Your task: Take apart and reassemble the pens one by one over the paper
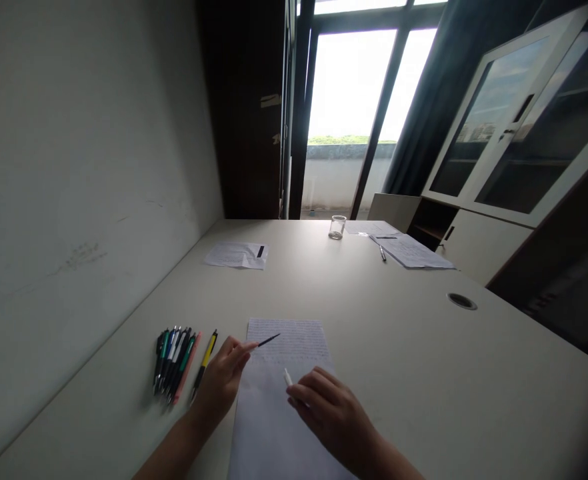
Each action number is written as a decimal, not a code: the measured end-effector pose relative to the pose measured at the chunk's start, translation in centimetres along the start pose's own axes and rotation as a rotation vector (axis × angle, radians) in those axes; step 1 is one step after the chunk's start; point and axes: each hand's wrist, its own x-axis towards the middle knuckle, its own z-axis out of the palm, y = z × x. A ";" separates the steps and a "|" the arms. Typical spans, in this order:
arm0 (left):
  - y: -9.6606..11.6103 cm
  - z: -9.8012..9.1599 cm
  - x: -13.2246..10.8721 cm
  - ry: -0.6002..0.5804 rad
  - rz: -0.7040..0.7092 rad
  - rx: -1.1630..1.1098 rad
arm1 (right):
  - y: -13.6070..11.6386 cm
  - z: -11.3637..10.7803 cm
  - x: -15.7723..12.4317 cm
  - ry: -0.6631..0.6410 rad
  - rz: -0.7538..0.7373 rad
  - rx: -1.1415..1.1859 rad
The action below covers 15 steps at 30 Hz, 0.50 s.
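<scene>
Between the thumb and fingers of my left hand (227,373) is a thin dark pen refill (269,340), its tip pointing up and to the right. My right hand (329,407) is closed on a white pen barrel (287,377); only one end shows past the fingers. The two pieces are apart. Both hands hover over a sheet of paper (274,400) with lines of handwriting on its upper part. Just left of my left hand lies a yellow and black pen (207,357). A bunch of several pens (174,363) in black, green, white and pink lies farther left.
A wall (74,200) runs along the table's left side. Toward the far edge are a paper sheet (237,255), a drinking glass (337,227), a stack of papers (414,252) and a pen (383,253). A round cable hole (461,301) is at right.
</scene>
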 end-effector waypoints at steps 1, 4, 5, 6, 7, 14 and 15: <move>-0.1 -0.1 0.1 0.008 -0.004 0.003 | -0.5 0.3 0.4 -0.067 -0.041 -0.063; -0.2 -0.3 0.2 0.027 -0.017 0.007 | -1.7 1.1 1.7 -0.178 -0.136 -0.217; -0.3 -0.3 0.2 0.031 -0.023 0.005 | -2.0 1.4 2.0 -0.198 -0.168 -0.249; -0.3 -0.2 0.2 0.031 -0.027 0.003 | -2.2 1.7 2.3 -0.214 -0.188 -0.271; -0.4 -0.2 0.2 0.032 -0.030 0.000 | -2.4 1.9 2.6 -0.227 -0.204 -0.285; -0.8 0.2 0.0 0.028 -0.031 -0.007 | -2.1 2.6 2.9 -0.213 -0.157 -0.198; -0.8 0.1 0.0 0.029 -0.031 -0.008 | -1.9 2.7 2.9 -0.192 -0.121 -0.150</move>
